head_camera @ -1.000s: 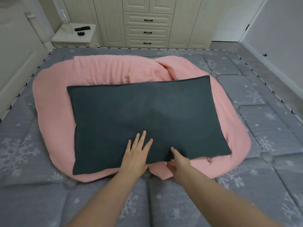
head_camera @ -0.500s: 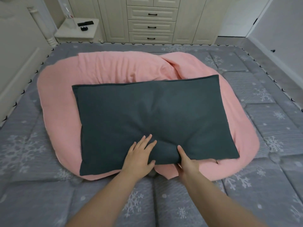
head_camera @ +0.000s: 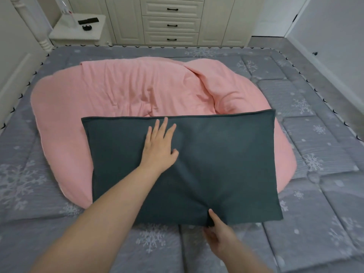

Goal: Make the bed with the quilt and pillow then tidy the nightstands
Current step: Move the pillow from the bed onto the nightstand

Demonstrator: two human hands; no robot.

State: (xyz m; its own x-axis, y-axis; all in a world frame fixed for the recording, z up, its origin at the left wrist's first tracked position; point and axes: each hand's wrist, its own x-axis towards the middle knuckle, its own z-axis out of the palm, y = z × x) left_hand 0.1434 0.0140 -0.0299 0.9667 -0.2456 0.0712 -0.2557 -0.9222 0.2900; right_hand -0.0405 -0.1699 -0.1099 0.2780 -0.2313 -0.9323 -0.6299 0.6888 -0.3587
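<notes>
The dark teal pillow (head_camera: 206, 164) lies flat on the pink quilt (head_camera: 137, 95), over its near right part, and its near edge hangs past the quilt onto the grey snowflake mattress (head_camera: 325, 223). The quilt sits in a rumpled heap in the middle of the bed. The left hand (head_camera: 160, 145) rests on the pillow near its far edge — fingers straight and spread, palm down. The right hand (head_camera: 217, 231) pinches the near edge of the pillow, thumb on top and the other fingers underneath. At the far left stands a white nightstand (head_camera: 59, 34) with a black remote (head_camera: 88, 20) and a small black object (head_camera: 87, 27) on it — beside it, to the right, a cream wardrobe with drawers (head_camera: 171, 24).
</notes>
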